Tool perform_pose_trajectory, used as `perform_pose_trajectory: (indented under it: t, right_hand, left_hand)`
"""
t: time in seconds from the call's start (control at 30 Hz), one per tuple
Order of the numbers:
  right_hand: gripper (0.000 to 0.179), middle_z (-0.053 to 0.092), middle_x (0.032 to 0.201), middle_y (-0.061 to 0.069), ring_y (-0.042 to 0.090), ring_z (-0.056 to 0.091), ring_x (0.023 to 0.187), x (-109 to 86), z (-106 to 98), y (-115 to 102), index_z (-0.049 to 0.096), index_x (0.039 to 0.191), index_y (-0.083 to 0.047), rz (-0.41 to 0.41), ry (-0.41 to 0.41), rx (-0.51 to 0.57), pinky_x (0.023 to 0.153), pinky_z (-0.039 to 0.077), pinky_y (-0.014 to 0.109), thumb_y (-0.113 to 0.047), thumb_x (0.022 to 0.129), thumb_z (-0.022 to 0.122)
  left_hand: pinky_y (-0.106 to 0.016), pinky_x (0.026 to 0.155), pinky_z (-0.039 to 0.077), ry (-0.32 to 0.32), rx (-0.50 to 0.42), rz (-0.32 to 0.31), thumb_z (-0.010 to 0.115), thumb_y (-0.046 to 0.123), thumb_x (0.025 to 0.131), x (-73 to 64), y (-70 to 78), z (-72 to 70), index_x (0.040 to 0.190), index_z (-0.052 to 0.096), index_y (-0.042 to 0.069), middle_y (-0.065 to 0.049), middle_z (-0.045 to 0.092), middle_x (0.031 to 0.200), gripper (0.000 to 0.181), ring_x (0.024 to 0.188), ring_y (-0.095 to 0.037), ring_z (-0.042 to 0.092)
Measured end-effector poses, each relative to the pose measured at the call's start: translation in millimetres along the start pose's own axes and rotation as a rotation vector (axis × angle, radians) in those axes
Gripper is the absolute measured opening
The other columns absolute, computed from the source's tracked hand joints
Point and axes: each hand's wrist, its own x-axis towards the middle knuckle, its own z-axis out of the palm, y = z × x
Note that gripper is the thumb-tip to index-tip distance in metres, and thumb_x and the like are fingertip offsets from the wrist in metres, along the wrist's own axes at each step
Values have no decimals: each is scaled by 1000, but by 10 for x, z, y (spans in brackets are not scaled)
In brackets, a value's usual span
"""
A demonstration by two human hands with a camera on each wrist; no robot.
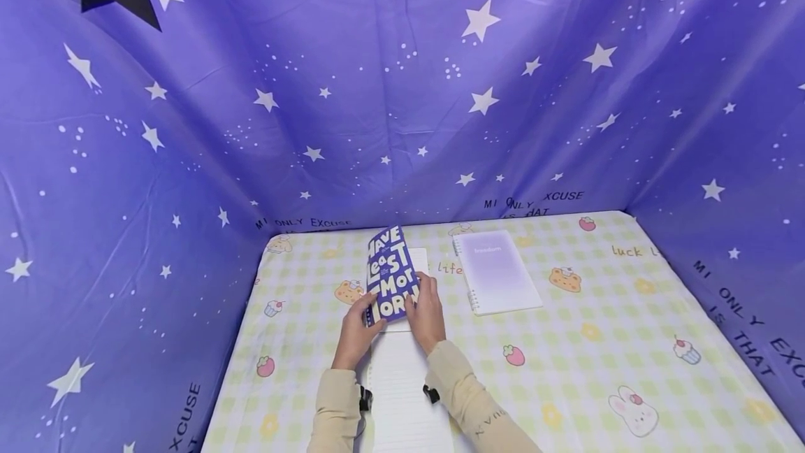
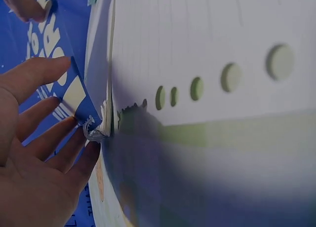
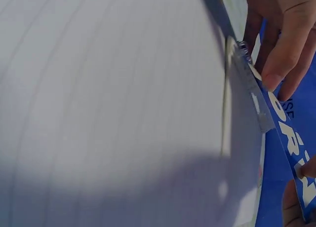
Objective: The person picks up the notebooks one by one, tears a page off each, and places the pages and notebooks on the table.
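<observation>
Both hands hold a blue notebook (image 1: 391, 275) with large cream lettering, tilted up over white ruled paper (image 1: 409, 390). My left hand (image 1: 357, 336) grips its lower left corner; in the left wrist view the thumb lies on the lettered cover (image 2: 74, 96), with fingers at the edge near a wire ring (image 2: 93, 131). My right hand (image 1: 428, 310) holds the lower right edge, thumb on the front. In the right wrist view, only some right-hand fingers (image 3: 291, 205) show at the bottom right. Whether the blue notebook joins the paper beneath is hidden.
A pale purple spiral notebook (image 1: 499, 271) lies to the right on the checked tablecloth (image 1: 597, 383). Several punched holes (image 2: 230, 77) run along the ruled paper's edge. A purple star-patterned curtain (image 1: 377, 89) encloses the table's back and sides.
</observation>
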Motion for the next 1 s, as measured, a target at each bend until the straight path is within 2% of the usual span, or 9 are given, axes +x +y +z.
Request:
perform_pose_trajectory:
  t: [0.23,0.33,0.6,0.83,1.0]
  right_hand:
    - [51,53,125,18,37,61,112,-35,-8,135,45,134,0,88,-2,-20,102,51,47,-2,90,68]
    - [51,53,124,19,38,61,111,-52,-1,193,44,134,1,113,-10,-32,101,51,47,-3,89,69]
    - [52,53,119,23,41,62,104,-102,1,282,45,131,6,110,2,-65,97,52,49,0,86,70]
    - [48,54,113,24,40,62,99,-132,-31,272,50,125,8,112,10,-111,93,54,49,4,83,72]
    - [46,55,114,24,39,61,103,-121,-19,271,51,126,9,133,-28,-136,97,52,48,3,84,70]
  left_hand:
    - [-56,117,30,-39,72,-23,72,4,87,17,47,18,132,59,-3,-22,47,148,47,139,-44,39]
    - [-56,117,30,-52,99,-14,72,4,87,18,56,24,132,60,-3,-22,46,148,47,139,-44,38]
    - [-54,116,33,-54,148,25,73,3,86,5,32,57,130,62,-2,-22,48,147,46,139,-43,40]
    - [-54,115,34,-62,171,59,68,4,90,-18,3,83,126,64,-5,-25,46,147,38,139,-44,38]
    - [-53,117,32,-70,213,43,68,7,91,-16,19,86,127,64,-3,-22,44,149,38,141,-42,35]
